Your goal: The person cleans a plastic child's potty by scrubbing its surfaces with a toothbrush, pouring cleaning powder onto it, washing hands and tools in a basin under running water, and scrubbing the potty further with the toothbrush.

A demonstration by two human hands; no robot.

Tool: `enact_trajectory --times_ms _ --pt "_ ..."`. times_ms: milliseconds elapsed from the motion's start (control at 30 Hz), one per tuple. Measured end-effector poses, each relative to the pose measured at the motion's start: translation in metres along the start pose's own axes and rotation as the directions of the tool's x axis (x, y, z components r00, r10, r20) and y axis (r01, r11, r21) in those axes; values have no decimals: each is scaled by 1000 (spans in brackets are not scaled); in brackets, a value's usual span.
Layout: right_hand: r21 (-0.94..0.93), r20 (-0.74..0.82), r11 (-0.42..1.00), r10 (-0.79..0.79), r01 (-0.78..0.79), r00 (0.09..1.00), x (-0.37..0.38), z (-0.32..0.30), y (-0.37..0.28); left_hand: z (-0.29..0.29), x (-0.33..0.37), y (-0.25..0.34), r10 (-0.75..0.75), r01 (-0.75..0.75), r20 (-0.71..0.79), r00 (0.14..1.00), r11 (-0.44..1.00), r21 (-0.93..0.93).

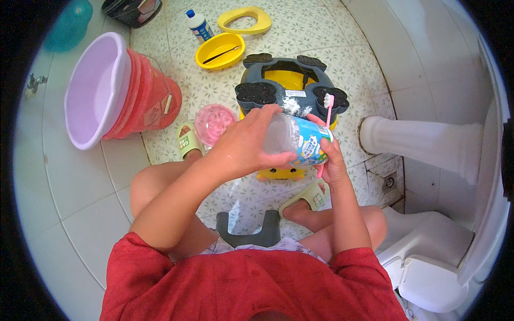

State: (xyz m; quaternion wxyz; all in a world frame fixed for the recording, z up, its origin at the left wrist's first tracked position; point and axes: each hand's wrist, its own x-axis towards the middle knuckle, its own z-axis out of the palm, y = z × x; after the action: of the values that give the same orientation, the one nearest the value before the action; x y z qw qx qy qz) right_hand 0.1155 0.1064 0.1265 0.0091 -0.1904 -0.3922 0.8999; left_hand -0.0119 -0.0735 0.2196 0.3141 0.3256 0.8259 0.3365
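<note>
Yellow basin (218,65) holds a black stick (220,54); your left hand (243,140) and right hand (334,160) grip the jar (308,142) before you, long axis roughly left-to-right, the right also clasping a toothbrush (329,109), head pointing away.

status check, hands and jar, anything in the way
Left fingers on clear end of jar, right fingers on labelled end. Jar tilted. Pink toothbrush beside right fingers. White powder on grey base beyond, nothing visibly blocking.

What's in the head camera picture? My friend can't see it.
The left hand and right hand hold a blue-labelled jar, the right also holding a pink brush. Beyond them, white powdery stuff lies on a grey plastic piece.
</note>
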Motion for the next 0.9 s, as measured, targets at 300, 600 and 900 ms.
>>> enact_trajectory --times_ms 300,600,900 --pt "233 -194 897 422 -377 885 -8 22 -1 -8 2 -6 549 -582 202 811 792 187" --pt "175 -78 948 282 -265 956 -9 -8 12 -11 -4 -11 437 -454 141 889 881 133" --pt "128 -103 965 241 -227 965 -9 5 24 1 -18 -18 158 -158 50 986 987 9"
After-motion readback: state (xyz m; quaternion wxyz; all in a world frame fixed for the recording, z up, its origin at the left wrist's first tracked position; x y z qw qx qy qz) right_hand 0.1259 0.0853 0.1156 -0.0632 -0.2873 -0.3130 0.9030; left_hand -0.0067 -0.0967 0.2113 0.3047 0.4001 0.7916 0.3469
